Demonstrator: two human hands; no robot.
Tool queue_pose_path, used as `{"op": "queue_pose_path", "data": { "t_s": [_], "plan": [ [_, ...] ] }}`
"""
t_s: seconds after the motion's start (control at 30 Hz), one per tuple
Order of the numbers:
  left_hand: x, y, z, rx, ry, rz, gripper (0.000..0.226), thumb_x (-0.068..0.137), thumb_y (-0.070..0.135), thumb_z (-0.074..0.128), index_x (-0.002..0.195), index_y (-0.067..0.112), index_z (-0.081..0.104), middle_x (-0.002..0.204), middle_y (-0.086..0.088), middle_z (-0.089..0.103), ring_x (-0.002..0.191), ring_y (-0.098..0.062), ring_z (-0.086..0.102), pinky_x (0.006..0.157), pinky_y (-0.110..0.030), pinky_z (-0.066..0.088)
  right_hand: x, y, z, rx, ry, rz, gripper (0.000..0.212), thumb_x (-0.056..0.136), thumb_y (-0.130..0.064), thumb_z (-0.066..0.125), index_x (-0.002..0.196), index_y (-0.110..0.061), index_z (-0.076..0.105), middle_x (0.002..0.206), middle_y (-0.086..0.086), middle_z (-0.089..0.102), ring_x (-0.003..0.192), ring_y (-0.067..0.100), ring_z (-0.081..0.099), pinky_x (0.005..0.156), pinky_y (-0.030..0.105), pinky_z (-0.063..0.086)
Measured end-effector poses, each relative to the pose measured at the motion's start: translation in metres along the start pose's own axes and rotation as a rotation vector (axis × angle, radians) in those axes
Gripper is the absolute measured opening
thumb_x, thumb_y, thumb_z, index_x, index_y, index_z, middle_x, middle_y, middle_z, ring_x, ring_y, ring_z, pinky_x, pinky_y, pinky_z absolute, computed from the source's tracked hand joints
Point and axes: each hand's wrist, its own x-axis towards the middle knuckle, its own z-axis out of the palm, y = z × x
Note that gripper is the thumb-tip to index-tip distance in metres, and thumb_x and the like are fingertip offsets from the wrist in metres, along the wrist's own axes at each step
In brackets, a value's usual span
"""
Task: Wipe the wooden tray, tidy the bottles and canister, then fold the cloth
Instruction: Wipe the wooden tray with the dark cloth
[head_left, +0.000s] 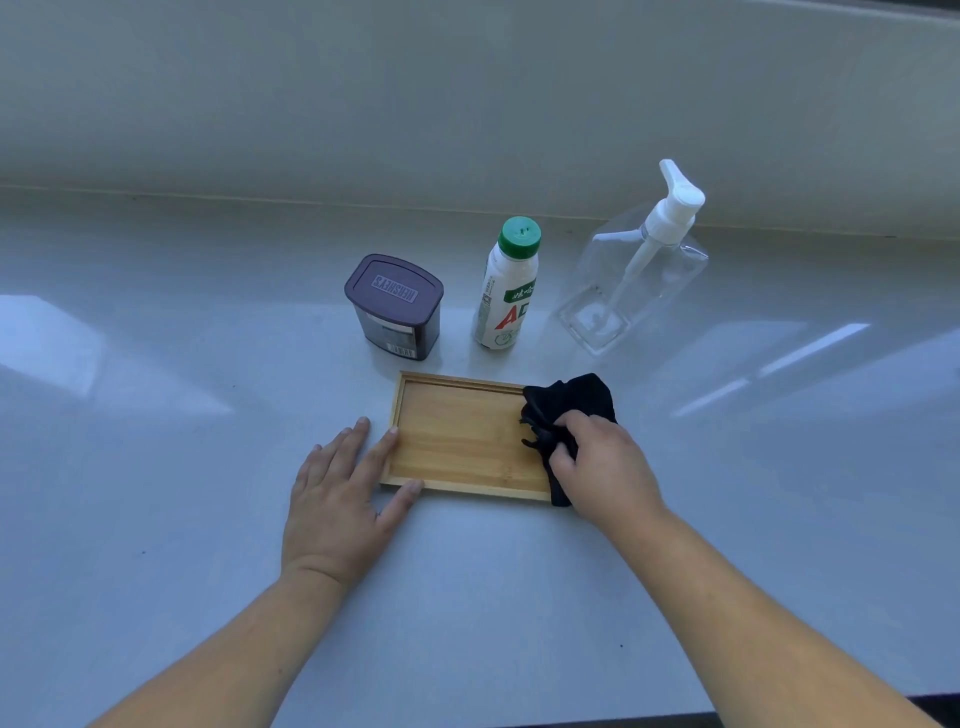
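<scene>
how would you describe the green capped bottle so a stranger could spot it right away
Behind the wooden tray on the pale counter stand three containers. The bottle is the middle one, white with a green cap, between a dark canister and a clear pump bottle.

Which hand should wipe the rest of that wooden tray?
The right hand: it already grips the black cloth at the tray's right end, while the left hand steadies the left edge.

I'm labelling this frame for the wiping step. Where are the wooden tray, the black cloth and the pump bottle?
wooden tray (457, 436): head view, bare floor of the tray.
black cloth (571, 397): head view, bunched upper part.
pump bottle (670, 280): head view, clear shoulder.
</scene>
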Motion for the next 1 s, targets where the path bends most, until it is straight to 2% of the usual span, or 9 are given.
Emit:
{"op": "queue_pose_path", "data": {
  "t_s": [0.1, 0.17, 0.33, 0.47, 0.63, 0.7, 0.83, 0.9, 1.0],
  "plan": [
    [0.001, -0.002, 0.002, 0.005, 0.012, 0.004, 0.072, 0.091, 0.076, 0.041, 0.15, 0.036, 0.052, 0.162, -0.001, 0.046, 0.149, -0.023, 0.038, 0.126, -0.041, 0.015, 0.021, -0.014, 0.006, 0.05, 0.111, 0.024, 0.036, 0.094, -0.012, 0.056, 0.129, -0.011, 0.067, 0.105, 0.014, 0.068, 0.102, 0.033, 0.06, 0.083, 0.044, 0.052],
    [0.001, -0.004, 0.004, 0.008, 0.013, -0.001, 0.072, 0.092, 0.077, 0.04, 0.151, 0.037, 0.05, 0.162, 0.002, 0.046, 0.149, -0.02, 0.037, 0.126, -0.038, 0.013, 0.04, -0.027, 0.007, 0.078, 0.128, 0.03, 0.038, 0.094, -0.013, 0.056, 0.13, -0.012, 0.067, 0.109, 0.016, 0.067, 0.103, 0.036, 0.06, 0.083, 0.044, 0.053],
    [0.002, -0.006, 0.006, 0.016, 0.014, 0.0, 0.07, 0.094, 0.076, 0.041, 0.152, 0.037, 0.049, 0.161, 0.004, 0.046, 0.149, -0.018, 0.036, 0.125, -0.035, 0.011, 0.052, -0.062, 0.017, 0.03, -0.063, -0.11, 0.037, 0.094, -0.024, 0.057, 0.129, -0.022, 0.067, 0.112, 0.01, 0.067, 0.101, 0.033, 0.062, 0.076, 0.038, 0.054],
    [0.001, -0.006, 0.006, 0.027, -0.001, 0.0, 0.071, 0.093, 0.075, 0.04, 0.153, 0.037, 0.048, 0.163, 0.005, 0.044, 0.15, -0.019, 0.036, 0.127, -0.038, 0.014, 0.023, -0.084, 0.037, -0.019, -0.186, -0.219, 0.04, 0.092, -0.027, 0.055, 0.131, -0.026, 0.066, 0.118, 0.007, 0.067, 0.108, 0.031, 0.06, 0.083, 0.038, 0.052],
    [0.001, -0.004, 0.002, 0.025, -0.015, 0.01, 0.07, 0.092, 0.072, 0.042, 0.154, 0.038, 0.047, 0.163, 0.004, 0.044, 0.15, -0.021, 0.037, 0.126, -0.042, 0.017, -0.001, -0.066, 0.035, 0.069, -0.305, -0.206, 0.037, 0.091, -0.031, 0.055, 0.126, -0.032, 0.067, 0.113, -0.001, 0.067, 0.102, 0.024, 0.061, 0.076, 0.035, 0.053],
    [0.0, -0.004, 0.001, 0.012, -0.013, 0.004, 0.071, 0.092, 0.073, 0.043, 0.153, 0.038, 0.048, 0.163, 0.004, 0.044, 0.15, -0.021, 0.037, 0.127, -0.042, 0.017, 0.0, -0.056, 0.026, 0.048, -0.227, -0.159, 0.033, 0.089, -0.031, 0.057, 0.12, -0.032, 0.07, 0.108, -0.001, 0.07, 0.098, 0.024, 0.064, 0.072, 0.035, 0.054],
    [0.0, -0.003, 0.001, -0.023, 0.006, 0.004, 0.071, 0.09, 0.074, 0.045, 0.151, 0.036, 0.052, 0.162, 0.002, 0.046, 0.149, -0.022, 0.039, 0.127, -0.043, 0.018, 0.006, -0.021, 0.011, 0.052, 0.043, 0.108, 0.034, 0.088, -0.024, 0.059, 0.12, -0.023, 0.07, 0.099, 0.004, 0.07, 0.088, 0.03, 0.064, 0.067, 0.037, 0.052],
    [0.0, -0.002, 0.001, -0.028, 0.014, 0.002, 0.072, 0.09, 0.073, 0.046, 0.15, 0.035, 0.054, 0.161, 0.0, 0.048, 0.148, -0.023, 0.04, 0.127, -0.043, 0.018, 0.006, -0.011, 0.01, 0.065, 0.082, 0.186, 0.034, 0.09, -0.023, 0.057, 0.121, -0.02, 0.068, 0.093, 0.003, 0.066, 0.082, 0.029, 0.061, 0.062, 0.035, 0.048],
    [-0.001, -0.002, 0.001, -0.035, 0.02, 0.003, 0.072, 0.089, 0.074, 0.046, 0.149, 0.034, 0.055, 0.16, -0.001, 0.049, 0.148, -0.024, 0.04, 0.126, -0.042, 0.018, 0.004, -0.019, 0.014, 0.083, 0.113, 0.179, 0.032, 0.091, -0.021, 0.056, 0.121, -0.018, 0.068, 0.1, 0.006, 0.069, 0.09, 0.031, 0.063, 0.07, 0.039, 0.053]
  ]
}}
